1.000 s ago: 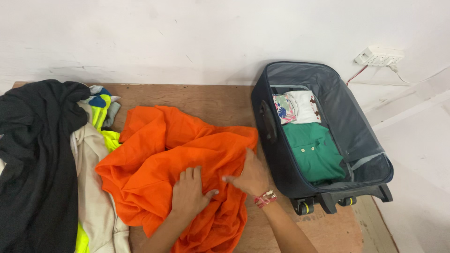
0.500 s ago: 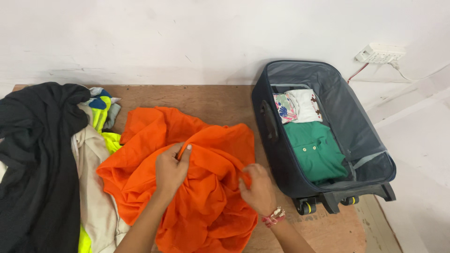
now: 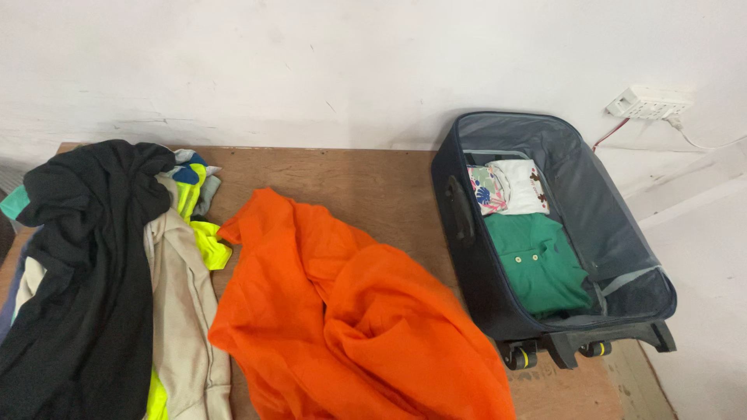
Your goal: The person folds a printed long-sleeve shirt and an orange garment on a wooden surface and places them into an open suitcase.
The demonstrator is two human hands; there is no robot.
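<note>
1. Wooden tabletop point(image 3: 366, 175) is spanning the scene under a white wall point(image 3: 311, 62).
2. Orange garment point(image 3: 350, 319) is lying crumpled at near centre.
3. Dark suitcase point(image 3: 622, 233) is sitting open at right, holding a folded green shirt point(image 3: 541, 264).
4. Clothes pile point(image 3: 101, 272) is lying at left.
5. Neither hand is showing; grip cannot be told.

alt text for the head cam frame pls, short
A crumpled orange garment lies on a wooden table, with no hands in view. To its left sits a pile of clothes in black, beige and neon yellow; to its right an open dark suitcase holds a folded green shirt and a white patterned item.
</note>
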